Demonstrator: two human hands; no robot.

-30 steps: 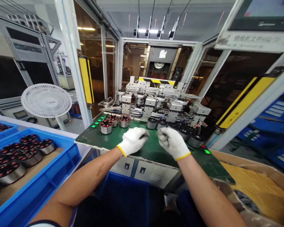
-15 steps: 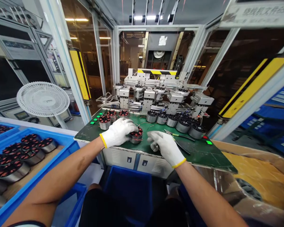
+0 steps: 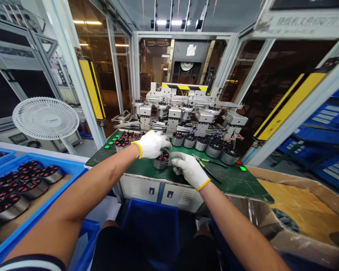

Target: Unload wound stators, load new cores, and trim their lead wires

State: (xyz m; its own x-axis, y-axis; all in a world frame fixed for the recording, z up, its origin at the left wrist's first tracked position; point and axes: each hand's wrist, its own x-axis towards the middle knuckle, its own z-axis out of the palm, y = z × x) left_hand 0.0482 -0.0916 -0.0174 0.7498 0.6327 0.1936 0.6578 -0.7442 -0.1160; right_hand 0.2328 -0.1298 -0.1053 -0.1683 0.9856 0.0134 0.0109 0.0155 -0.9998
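A wound motor stator (image 3: 161,162) with a steel ring and red copper coils stands upright near the front edge of the green worktop (image 3: 141,168). My left hand (image 3: 154,144), in a white knit glove, is over its back and top, fingers curled; whatever they hold is hidden. At the stator's right side, my gloved right hand (image 3: 188,167) has its fingertips pinched together at a thin copper wire end (image 3: 168,163). Pliers with black and green handles (image 3: 211,162) lie right of that hand.
More wound stators (image 3: 122,144) stand behind my left forearm. Several bare stator cores (image 3: 214,149) line the back right, before the winding machine (image 3: 173,113). A blue crate of stators (image 3: 81,172) is at left, near a white fan (image 3: 46,118). A lined carton (image 3: 305,199) stands at right.
My left hand has shifted from the stator's left side up over its back and top. My right hand has moved left to the stator's wires. The view has shifted slightly.
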